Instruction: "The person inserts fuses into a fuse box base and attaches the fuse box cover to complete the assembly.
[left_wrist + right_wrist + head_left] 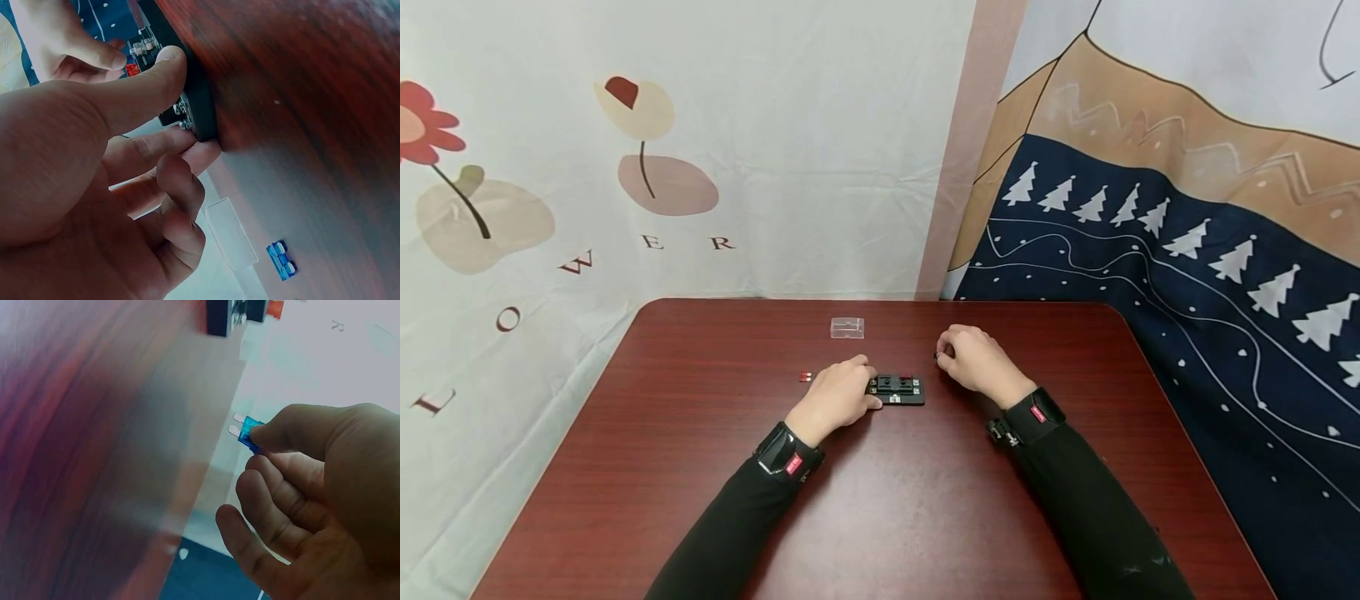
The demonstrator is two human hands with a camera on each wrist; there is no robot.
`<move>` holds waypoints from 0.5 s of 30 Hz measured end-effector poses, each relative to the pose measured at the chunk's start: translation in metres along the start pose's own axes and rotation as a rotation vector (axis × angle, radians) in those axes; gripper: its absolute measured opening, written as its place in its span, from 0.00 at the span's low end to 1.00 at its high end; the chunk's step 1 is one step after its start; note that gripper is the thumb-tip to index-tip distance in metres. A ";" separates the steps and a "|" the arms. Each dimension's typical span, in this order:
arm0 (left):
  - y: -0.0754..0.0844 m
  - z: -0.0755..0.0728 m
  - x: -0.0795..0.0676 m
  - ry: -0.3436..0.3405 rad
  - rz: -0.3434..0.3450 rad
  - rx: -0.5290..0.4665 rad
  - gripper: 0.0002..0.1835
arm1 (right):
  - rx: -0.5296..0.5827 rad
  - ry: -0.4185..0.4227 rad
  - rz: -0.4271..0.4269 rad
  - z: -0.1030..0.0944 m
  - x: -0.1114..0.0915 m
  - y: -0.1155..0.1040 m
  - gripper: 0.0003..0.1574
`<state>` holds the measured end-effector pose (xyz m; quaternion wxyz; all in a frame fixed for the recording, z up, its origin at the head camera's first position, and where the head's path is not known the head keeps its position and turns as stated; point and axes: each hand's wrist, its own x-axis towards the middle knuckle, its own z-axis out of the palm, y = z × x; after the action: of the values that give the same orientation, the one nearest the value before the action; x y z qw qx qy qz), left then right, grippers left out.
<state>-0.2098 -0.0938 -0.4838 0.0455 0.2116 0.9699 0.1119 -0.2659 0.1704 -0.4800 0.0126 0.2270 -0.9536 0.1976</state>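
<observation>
A black fuse block (897, 390) lies on the table with metal terminals and a red piece on top. My left hand (837, 390) grips its left end, thumb (167, 69) on one side and fingers on the other. Off to the right of the block, my right hand (972, 358) is held apart from it. Between thumb and index finger it pinches a blue blade fuse (250, 432), its two metal prongs pointing away from the hand. Left of the left hand lies a small loose piece (806, 377), red in the head view and blue in the left wrist view.
A clear plastic box (847, 327) stands behind the left hand, near the far edge of the reddish-brown table (917, 508). Printed cloths (820, 167) hang just beyond that edge. Each wrist wears a black strap (1033, 414).
</observation>
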 end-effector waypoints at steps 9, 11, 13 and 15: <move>0.000 -0.001 -0.001 -0.001 0.006 0.004 0.25 | 0.054 0.012 -0.039 0.000 -0.008 -0.020 0.02; 0.000 -0.001 -0.001 0.001 0.007 0.003 0.25 | 0.063 0.011 -0.051 0.000 -0.010 -0.025 0.03; 0.000 -0.002 -0.001 0.002 0.007 0.001 0.25 | 0.070 0.011 -0.068 0.000 -0.010 -0.029 0.03; 0.000 -0.002 -0.001 0.002 0.006 0.002 0.24 | 0.072 0.007 -0.088 0.001 -0.010 -0.032 0.03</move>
<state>-0.2090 -0.0946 -0.4817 0.0439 0.2145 0.9694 0.1113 -0.2425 0.1481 -0.4705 0.0163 0.2683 -0.9349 0.2317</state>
